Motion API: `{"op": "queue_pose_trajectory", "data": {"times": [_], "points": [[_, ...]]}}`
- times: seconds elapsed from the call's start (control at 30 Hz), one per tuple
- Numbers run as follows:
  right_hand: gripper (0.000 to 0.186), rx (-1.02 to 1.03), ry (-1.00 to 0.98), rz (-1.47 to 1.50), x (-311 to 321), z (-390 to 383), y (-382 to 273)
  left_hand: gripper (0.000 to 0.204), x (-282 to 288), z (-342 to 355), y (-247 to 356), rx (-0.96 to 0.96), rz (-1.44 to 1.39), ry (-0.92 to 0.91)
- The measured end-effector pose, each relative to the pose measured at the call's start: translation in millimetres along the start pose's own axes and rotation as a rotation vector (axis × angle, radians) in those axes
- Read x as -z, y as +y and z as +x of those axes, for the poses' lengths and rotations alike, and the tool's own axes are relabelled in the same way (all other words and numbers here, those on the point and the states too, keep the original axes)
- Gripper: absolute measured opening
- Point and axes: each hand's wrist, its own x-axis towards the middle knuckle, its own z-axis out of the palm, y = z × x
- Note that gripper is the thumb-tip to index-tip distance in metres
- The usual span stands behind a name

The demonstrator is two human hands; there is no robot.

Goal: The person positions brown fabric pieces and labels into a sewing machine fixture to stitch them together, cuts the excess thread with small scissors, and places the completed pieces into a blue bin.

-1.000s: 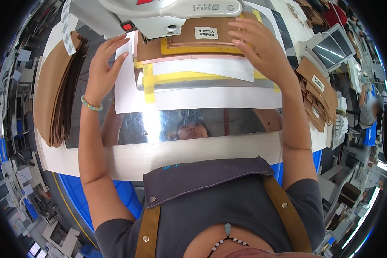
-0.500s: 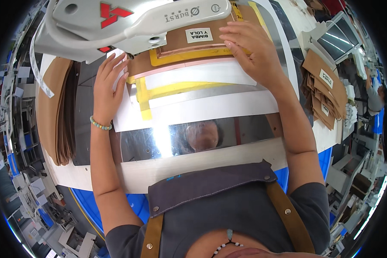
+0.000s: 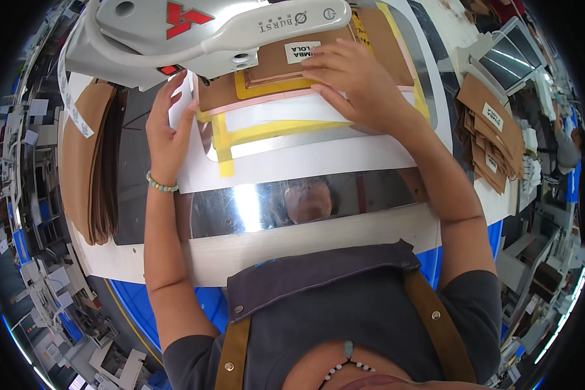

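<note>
A flat brown piece (image 3: 217,92) lies in a taped white-and-clear template under the white sewing machine head (image 3: 140,55). It bears a white label (image 3: 295,53) and a yellow frame (image 3: 266,88). My right hand (image 3: 361,88) is over this piece, fingers stretched out and partly covering the label; I cannot tell whether they touch it. At the template's left edge, beside the machine's needle area, is my left hand (image 3: 168,127), fingers extended and thumb apart. Strips of yellow tape (image 3: 223,146) cross the template above a white sheet (image 3: 318,156).
A stack of brown pieces (image 3: 88,169) stands at the left of the table. More labelled brown pieces (image 3: 491,130) lie at the right, near a tilted screen (image 3: 510,58). A shiny metal plate (image 3: 357,195) runs along the near side of the table.
My right hand has moved left and a little nearer, now over part of the label. My left hand has shifted slightly right. The machine head appears slightly farther right in the view.
</note>
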Motion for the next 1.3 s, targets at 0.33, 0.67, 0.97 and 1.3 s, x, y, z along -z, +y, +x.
{"op": "queue_pose_trajectory", "data": {"times": [0.33, 0.67, 0.97, 1.3], "points": [[0.017, -0.448, 0.300, -0.908, 137.3, -54.5, 68.8, 0.045, 20.9, -15.5, -25.2, 0.034, 0.046, 0.066], [0.056, -1.080, 0.045, -0.759, 176.6, -216.8, 174.4, 0.044, 21.9, 2.3, -8.7, 0.175, -0.221, 0.102], [0.054, -1.089, 0.135, -0.621, 193.4, -237.7, 188.5, 0.050, 36.5, 7.4, 1.1, 0.211, -0.289, 0.037], [0.062, -1.245, -0.133, -0.496, 176.7, -241.7, 197.6, 0.065, 41.9, 13.4, -4.6, 0.272, -0.343, 0.074]]}}
